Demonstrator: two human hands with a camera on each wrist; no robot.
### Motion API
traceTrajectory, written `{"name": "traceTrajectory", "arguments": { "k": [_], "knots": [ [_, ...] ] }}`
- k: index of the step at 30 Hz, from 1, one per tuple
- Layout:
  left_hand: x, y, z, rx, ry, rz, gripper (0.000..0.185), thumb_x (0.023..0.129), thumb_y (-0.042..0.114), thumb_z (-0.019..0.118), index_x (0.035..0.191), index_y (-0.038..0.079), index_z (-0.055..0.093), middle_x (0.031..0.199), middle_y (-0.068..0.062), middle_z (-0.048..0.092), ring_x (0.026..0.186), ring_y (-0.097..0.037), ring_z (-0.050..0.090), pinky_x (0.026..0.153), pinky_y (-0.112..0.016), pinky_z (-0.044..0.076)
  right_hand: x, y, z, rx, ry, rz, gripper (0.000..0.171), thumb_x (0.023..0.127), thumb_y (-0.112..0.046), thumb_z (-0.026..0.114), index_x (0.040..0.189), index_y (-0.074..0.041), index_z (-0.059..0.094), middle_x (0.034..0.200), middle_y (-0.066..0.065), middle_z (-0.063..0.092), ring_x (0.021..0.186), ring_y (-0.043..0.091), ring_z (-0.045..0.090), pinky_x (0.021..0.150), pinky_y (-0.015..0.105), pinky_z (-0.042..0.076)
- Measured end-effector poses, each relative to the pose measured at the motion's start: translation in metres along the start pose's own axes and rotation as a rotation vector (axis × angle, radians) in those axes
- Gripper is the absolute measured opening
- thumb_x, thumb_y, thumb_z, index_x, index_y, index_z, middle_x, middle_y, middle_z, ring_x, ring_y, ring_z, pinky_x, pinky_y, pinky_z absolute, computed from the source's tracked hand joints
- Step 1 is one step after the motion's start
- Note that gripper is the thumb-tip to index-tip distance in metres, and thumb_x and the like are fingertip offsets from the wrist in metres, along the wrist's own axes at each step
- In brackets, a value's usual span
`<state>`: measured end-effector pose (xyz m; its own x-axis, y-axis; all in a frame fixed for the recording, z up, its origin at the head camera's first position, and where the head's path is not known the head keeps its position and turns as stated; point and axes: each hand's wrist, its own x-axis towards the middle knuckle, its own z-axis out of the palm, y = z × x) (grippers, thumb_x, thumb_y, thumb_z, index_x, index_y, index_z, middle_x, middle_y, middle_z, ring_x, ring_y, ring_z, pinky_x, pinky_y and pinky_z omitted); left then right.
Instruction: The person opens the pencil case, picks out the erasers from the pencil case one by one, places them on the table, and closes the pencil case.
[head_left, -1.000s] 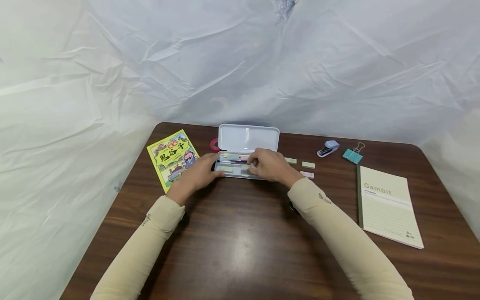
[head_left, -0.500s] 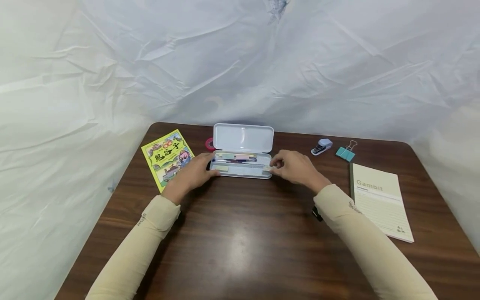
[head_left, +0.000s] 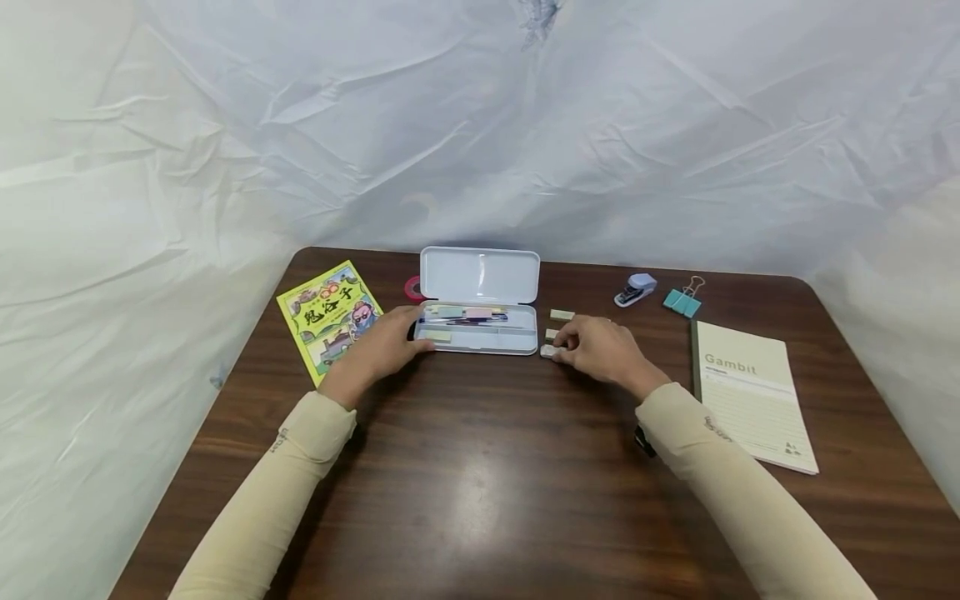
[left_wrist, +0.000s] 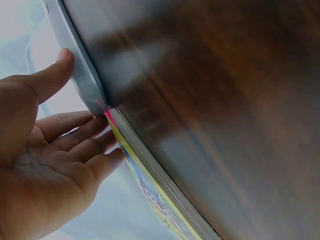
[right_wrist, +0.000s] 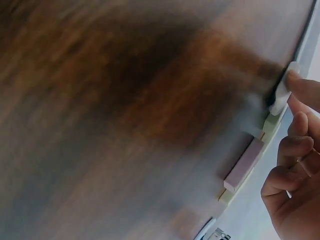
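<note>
A white pencil case (head_left: 480,350) lies with its lid (head_left: 480,275) raised, pens and small pastel blocks in the back compartment and a pale green block (head_left: 438,337) in the front one. My left hand (head_left: 382,342) holds the case's left end, thumb on the front wall and fingers around the end in the left wrist view. Just right of the case, my right hand (head_left: 600,350) pinches a small whitish rounded piece (right_wrist: 284,92) that looks like an eraser, low over the table. Near it lie pale green blocks (head_left: 562,315) and a pink block (right_wrist: 243,165), which the hand hides in the head view.
A yellow comic-style book (head_left: 326,312) lies left, partly behind the left hand. A red ring-shaped item (head_left: 413,288) sits beside the lid. Stapler (head_left: 636,289), teal binder clip (head_left: 682,302) and notebook (head_left: 750,392) lie right on the dark wooden table (head_left: 450,500).
My right hand has moved right, out of the case's front compartment, bringing the whitish piece to the table beside it. The left hand stays at the case. The head view has shifted slightly.
</note>
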<state>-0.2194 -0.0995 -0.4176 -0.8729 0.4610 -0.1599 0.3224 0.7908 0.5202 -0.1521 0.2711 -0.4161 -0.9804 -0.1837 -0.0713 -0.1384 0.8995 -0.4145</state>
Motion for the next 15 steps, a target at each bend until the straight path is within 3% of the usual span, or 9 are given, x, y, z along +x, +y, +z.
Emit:
{"name": "traceTrajectory", "arguments": {
  "k": [11,15],
  "knots": [
    [0.0017,-0.0051,0.0016,0.003,0.007,0.039,0.076,0.113,0.032,0.075,0.174,-0.001,0.044,0.177,-0.028,0.048,0.164,-0.045,0.050,0.140,-0.062,0.039,-0.0057,0.0029,0.0073,0.038,0.041,0.027,0.017,0.102,-0.029,0.089,0.115,-0.018,0.089,0.086,0.000,0.067,0.069,0.017,0.054,0.057,0.033,0.035],
    [-0.0001,-0.0004,0.0000,-0.002,-0.003,0.020,0.076,0.113,0.029,0.075,0.175,-0.001,0.042,0.178,-0.027,0.047,0.165,-0.044,0.048,0.141,-0.061,0.037,-0.0079,0.0046,0.0088,0.044,0.064,0.012,0.018,0.101,-0.029,0.090,0.115,-0.017,0.089,0.084,0.000,0.067,0.066,0.016,0.053,0.056,0.032,0.034]
  ]
}}
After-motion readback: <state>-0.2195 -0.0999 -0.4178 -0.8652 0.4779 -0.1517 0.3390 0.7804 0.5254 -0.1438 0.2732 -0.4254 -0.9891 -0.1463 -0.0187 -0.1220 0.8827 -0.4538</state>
